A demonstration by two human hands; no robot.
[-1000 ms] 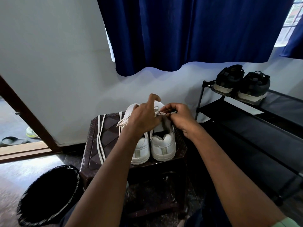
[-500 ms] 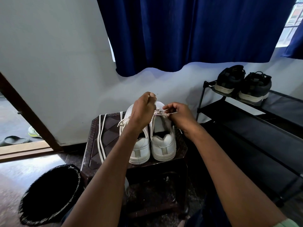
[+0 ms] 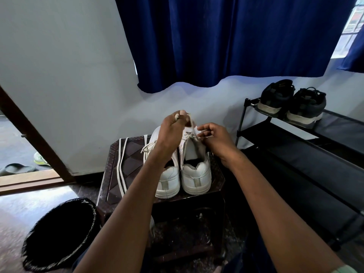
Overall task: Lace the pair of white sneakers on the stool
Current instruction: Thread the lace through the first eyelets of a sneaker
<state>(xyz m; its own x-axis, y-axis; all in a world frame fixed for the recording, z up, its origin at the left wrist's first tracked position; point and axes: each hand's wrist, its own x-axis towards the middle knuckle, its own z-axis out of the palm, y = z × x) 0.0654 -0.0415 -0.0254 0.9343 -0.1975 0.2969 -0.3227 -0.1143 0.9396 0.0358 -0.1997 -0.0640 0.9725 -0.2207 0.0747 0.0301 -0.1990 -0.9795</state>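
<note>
A: Big things first?

B: Navy curtain (image 3: 226,40) across the far wall. Black shoe rack (image 3: 307,146) at right, carrying a pair of dark sneakers (image 3: 291,103) on its top shelf. Black lined bin (image 3: 59,233) at near left. Dark brown stool (image 3: 128,154) in the middle, serving as the desk here.

A: And the task's things?

B: Both on the stool, side by side, heels toward the camera: left white sneaker (image 3: 169,178) partly hidden behind the forearm, right white sneaker (image 3: 195,174) just beside it. Spare white lace (image 3: 121,164) draped over the stool's left part, untouched.

A: Hands?

B: Left hand (image 3: 169,131) raised above the right sneaker's tongue, grip closed in a pinch on the lace end (image 3: 189,120), drawn up and taut. Right hand (image 3: 214,138) at the right eyelet row, fingers curled; seems to pinch the other strand, though too small to say for sure.

A: Step in hand?

B: Probably drawing slack through an upper eyelet of the right sneaker. Lower crossings already visible there; left sneaker showing only loose lace near its side.

A: Next move?

B: Likely crossing the pulled end over and feeding the tip into the opposite eyelet. Calls for even tension and a steady shoe, so no row loosens.
</note>
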